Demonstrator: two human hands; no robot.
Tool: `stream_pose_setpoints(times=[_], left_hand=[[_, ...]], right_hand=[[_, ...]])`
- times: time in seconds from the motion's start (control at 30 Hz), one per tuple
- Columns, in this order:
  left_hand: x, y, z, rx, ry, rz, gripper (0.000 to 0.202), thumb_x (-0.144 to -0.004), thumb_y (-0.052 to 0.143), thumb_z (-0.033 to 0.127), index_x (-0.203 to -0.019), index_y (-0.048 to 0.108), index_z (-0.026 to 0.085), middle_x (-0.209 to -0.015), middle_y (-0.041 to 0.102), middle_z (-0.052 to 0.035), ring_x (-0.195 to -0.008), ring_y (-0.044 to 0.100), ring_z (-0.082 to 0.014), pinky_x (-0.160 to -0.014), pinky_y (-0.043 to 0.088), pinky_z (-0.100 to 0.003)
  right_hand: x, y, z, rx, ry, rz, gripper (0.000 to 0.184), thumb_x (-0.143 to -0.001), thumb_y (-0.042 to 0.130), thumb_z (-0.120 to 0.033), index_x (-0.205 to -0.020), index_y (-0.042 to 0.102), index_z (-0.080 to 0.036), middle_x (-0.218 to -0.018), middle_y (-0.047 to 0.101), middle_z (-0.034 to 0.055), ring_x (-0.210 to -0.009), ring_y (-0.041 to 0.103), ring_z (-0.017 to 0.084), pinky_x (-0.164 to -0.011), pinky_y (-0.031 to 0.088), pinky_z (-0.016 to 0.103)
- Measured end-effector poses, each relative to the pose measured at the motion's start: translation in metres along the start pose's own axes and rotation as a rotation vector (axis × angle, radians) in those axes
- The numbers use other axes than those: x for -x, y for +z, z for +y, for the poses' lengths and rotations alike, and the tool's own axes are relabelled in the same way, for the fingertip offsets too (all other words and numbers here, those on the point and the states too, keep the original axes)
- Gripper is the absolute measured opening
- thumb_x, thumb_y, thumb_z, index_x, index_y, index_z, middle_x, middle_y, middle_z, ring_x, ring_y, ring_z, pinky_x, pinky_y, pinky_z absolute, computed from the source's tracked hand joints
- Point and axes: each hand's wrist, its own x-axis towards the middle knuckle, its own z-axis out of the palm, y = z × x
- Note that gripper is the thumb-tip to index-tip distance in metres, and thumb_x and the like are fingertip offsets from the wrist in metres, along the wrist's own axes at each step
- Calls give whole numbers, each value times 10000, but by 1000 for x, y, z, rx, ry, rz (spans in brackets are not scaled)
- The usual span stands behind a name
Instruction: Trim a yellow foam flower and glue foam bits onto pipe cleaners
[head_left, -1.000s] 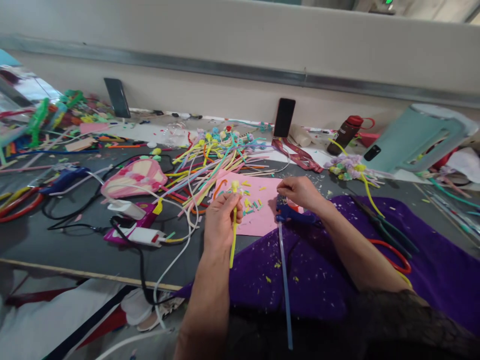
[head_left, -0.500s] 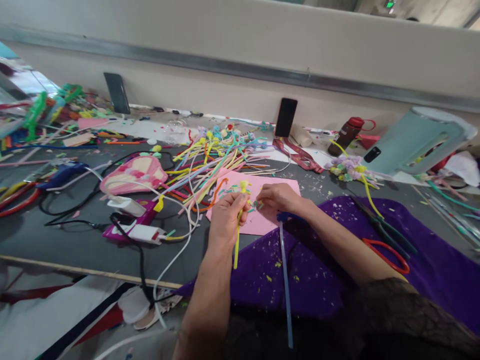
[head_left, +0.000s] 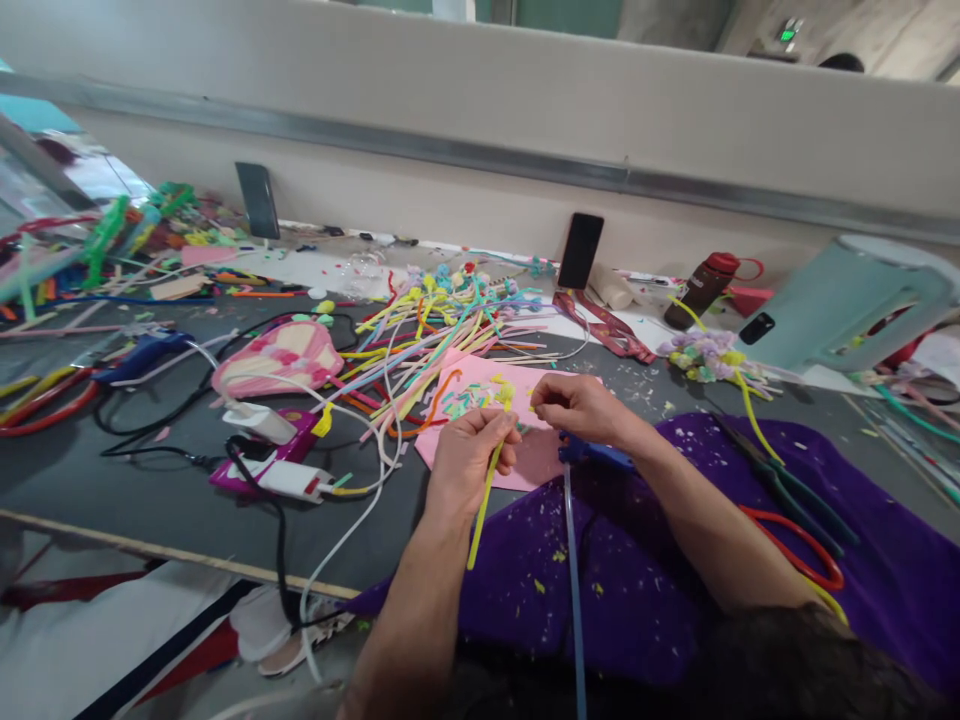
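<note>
My left hand [head_left: 471, 455] is closed around a yellow pipe cleaner [head_left: 484, 505], whose tail hangs down toward me and whose knotted top [head_left: 504, 395] sits above my fingers. My right hand [head_left: 574, 405] pinches something small and yellow beside that top, over a pink sheet [head_left: 465, 385] scattered with small coloured snippets. A blue glue gun [head_left: 596, 455] with a clear glue stick [head_left: 574, 560] lies just below my right wrist on a purple cloth [head_left: 660, 540].
A heap of coloured pipe cleaners [head_left: 435, 320] lies behind the pink sheet. Cables, chargers [head_left: 277, 475] and a pink pouch [head_left: 277, 355] sit at left. Two phones [head_left: 585, 250] lean on the wall. Pliers [head_left: 780, 475], a bottle [head_left: 701, 285] and a teal stool [head_left: 840, 295] are at right.
My right hand moved left from the glue gun to the top of the yellow pipe cleaner and closed into a pinch. The left hand stayed closed on the stem.
</note>
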Motion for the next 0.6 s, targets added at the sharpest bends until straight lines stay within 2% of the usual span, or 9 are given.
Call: stream_pose_setpoints(times=[0.1, 0.43, 0.53, 0.6], left_hand=[[0, 1, -2, 4, -16, 11, 262, -634, 753, 333, -627, 597, 123, -466, 587, 23, -322, 466, -46, -326, 330, -140], [1, 2, -4, -16, -14, -1, 273, -651, 737, 356, -664, 581, 133, -432, 571, 28, -318, 459, -55, -333, 335, -145], [2, 2, -4, -17, 0, -9, 278, -658, 731, 360, -631, 572, 134, -411, 548, 34, -313, 447, -50, -333, 325, -140], [2, 1, -3, -6, 13, -27, 286, -655, 733, 365, -615, 571, 134, -410, 541, 35, -312, 442, -48, -331, 318, -140]], right_hand=[[4, -1, -14, -239, -12, 31, 85, -788, 508, -146, -788, 593, -148, -605, 507, -51, -507, 422, 68, -492, 333, 184], [3, 8, -25, -263, 20, 69, 93, -763, 526, -123, -740, 614, -144, -627, 541, -34, -554, 445, 77, -523, 340, 195], [3, 9, -22, -399, 94, 37, 67, -772, 546, -153, -746, 606, -142, -612, 530, -43, -513, 439, 66, -487, 341, 186], [3, 8, -20, -536, 137, -35, 67, -784, 573, -198, -758, 602, -144, -607, 532, -46, -492, 455, 62, -463, 350, 177]])
